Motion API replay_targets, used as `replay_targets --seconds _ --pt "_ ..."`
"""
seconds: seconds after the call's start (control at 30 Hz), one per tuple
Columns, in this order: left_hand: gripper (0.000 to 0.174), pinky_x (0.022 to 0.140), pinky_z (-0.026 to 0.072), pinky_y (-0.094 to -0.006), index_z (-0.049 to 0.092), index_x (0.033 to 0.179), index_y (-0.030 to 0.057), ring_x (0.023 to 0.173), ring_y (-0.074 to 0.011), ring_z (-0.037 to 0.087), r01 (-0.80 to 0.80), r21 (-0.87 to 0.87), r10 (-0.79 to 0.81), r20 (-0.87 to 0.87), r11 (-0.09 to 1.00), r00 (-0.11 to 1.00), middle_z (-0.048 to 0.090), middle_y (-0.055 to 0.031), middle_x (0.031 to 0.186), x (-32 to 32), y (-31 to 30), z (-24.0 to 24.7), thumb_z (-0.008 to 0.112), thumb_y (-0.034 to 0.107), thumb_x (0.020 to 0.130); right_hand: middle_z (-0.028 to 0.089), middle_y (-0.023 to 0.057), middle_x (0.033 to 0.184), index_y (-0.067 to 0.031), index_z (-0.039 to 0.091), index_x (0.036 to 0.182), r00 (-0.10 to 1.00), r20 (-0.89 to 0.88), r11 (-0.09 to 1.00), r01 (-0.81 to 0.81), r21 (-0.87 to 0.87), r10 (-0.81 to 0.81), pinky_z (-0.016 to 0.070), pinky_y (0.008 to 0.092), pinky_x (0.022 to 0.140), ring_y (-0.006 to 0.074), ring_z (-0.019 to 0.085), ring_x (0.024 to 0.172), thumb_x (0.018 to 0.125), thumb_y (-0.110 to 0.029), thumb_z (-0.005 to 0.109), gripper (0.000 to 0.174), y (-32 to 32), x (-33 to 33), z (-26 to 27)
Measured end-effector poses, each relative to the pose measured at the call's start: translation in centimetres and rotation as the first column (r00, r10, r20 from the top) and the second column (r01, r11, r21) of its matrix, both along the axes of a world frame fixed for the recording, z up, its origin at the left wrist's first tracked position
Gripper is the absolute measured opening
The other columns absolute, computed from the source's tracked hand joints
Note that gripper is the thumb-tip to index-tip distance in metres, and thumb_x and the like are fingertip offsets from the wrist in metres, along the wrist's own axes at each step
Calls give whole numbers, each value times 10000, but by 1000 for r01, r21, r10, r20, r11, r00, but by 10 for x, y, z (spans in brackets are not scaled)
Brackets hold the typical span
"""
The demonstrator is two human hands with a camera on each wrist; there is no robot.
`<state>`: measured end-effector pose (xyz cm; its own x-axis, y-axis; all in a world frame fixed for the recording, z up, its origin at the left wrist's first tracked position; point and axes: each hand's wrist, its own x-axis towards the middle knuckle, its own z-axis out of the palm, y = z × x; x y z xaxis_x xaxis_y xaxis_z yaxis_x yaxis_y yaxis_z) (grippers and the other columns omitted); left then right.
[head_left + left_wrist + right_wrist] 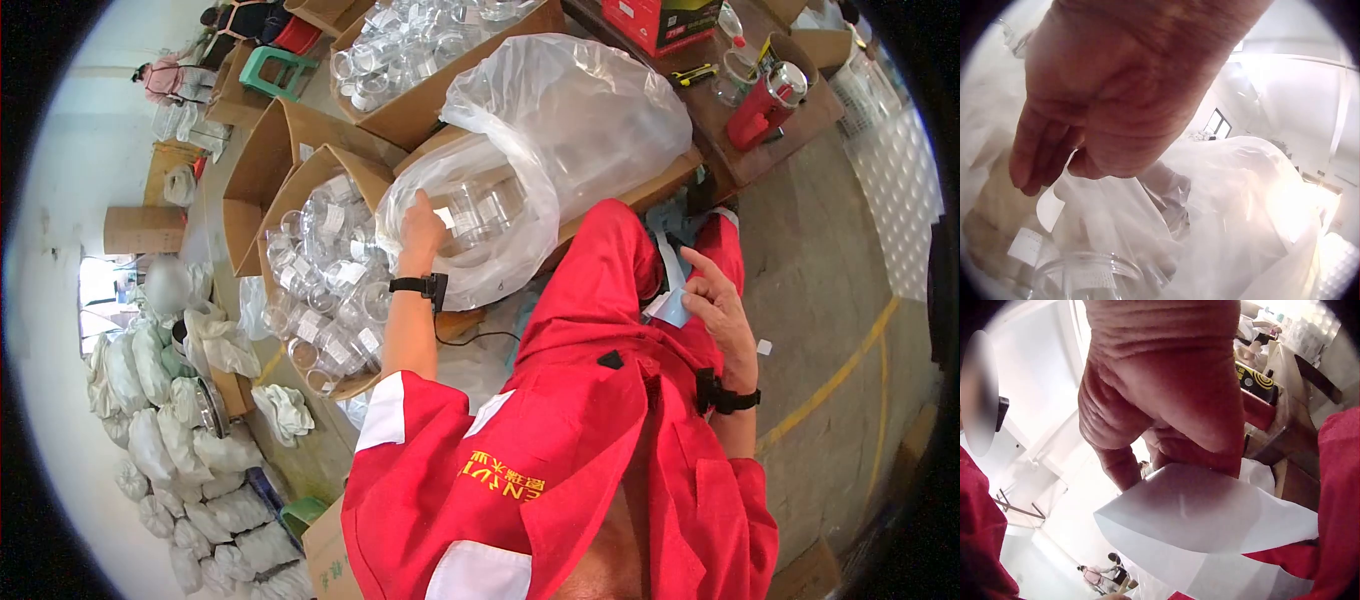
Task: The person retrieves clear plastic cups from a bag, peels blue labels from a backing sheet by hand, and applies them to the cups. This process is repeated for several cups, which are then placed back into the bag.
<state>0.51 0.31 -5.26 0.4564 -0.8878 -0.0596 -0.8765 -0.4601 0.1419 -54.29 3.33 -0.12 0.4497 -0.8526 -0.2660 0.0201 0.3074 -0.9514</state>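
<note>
My left hand [422, 232] reaches into the mouth of a large clear plastic bag [590, 120]. In the left wrist view, a small white label [1052, 209] hangs from between its thumb and fingers, curling at the lower end. Just below it are clear plastic jars [485, 225] with white labels, lying inside the bag. My right hand [722, 318] is above my red-trousered legs, gripping a pale strip of label paper [1204, 515]. The strip bends and hangs down between the knees.
An open carton of labelled jars [330, 270] stands left of the bag, and another full carton [440, 60] is behind. At the back right, a table [810, 115] bears a red flask [765, 110] and a red box [660, 22]. White sacks [150, 440] are piled far left.
</note>
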Motion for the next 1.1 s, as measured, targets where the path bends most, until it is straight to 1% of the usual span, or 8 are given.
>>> replay_targets --seconds 0.33,0.43,0.5,0.73,0.83,0.9,1.03,1.1 --pt "392 885 540 -590 495 1270 1 1020 -534 687 -20 107 21 -11 994 1000 705 -359 1035 -1 2 1 566 18 885 591 -56 847 -55 467 1554 999 9 999 -36 18 36 433 227 702 46 528 769 934 12 650 650 0 3 1" --pt "478 878 522 -623 506 1347 21 1023 -558 668 -12 27 14 -79 1000 997 681 -394 1053 -1 -4 1 556 54 872 601 -49 848 -53 467 1552 999 -14 999 -40 15 40 441 232 703 51 538 766 934 19 648 648 -1 3 3" --pt "375 897 523 -602 500 1242 -10 1021 -555 671 11 22 -8 -102 1000 995 696 -373 1032 -5 -9 4 563 31 875 613 -37 844 -50 471 1545 999 5 999 -40 24 40 451 237 703 58 549 758 931 23 648 644 -1 4 3" --pt "320 885 519 -617 528 1191 -34 1007 -570 663 43 -36 -46 -108 998 993 682 -395 1020 -21 -17 2 539 40 881 626 -20 842 -42 477 1536 999 -13 999 -37 26 37 470 247 709 68 567 766 935 27 641 627 0 8 2" --pt "316 881 520 -624 530 1196 -40 999 -576 658 41 -71 -53 -162 997 985 681 -396 1012 -27 -17 -9 569 125 929 631 -16 845 -39 478 1534 999 -4 998 -47 38 47 481 248 720 73 581 774 936 24 642 623 0 6 0" --pt "502 934 506 -607 541 1326 -43 1030 -584 644 25 -10 -26 -205 1000 978 686 -386 1041 -28 -17 -20 610 307 973 632 -15 845 -39 474 1536 998 -18 998 -53 27 54 489 252 727 77 587 774 940 22 642 622 -1 5 0" --pt "630 972 493 -590 538 1328 -71 1065 -571 640 56 -38 -64 -263 998 963 676 -400 1076 -40 -13 -37 619 454 988 633 -16 847 -40 467 1541 998 28 997 -56 46 55 491 256 722 78 584 768 949 16 642 621 0 9 2" --pt "747 1010 477 -578 503 1375 -79 1160 -560 610 37 -83 -59 -289 996 955 619 -418 1240 -53 -10 -40 610 549 985 637 -15 852 -45 459 1548 998 21 996 -68 49 67 501 262 726 81 593 771 958 8 643 620 -1 10 1"
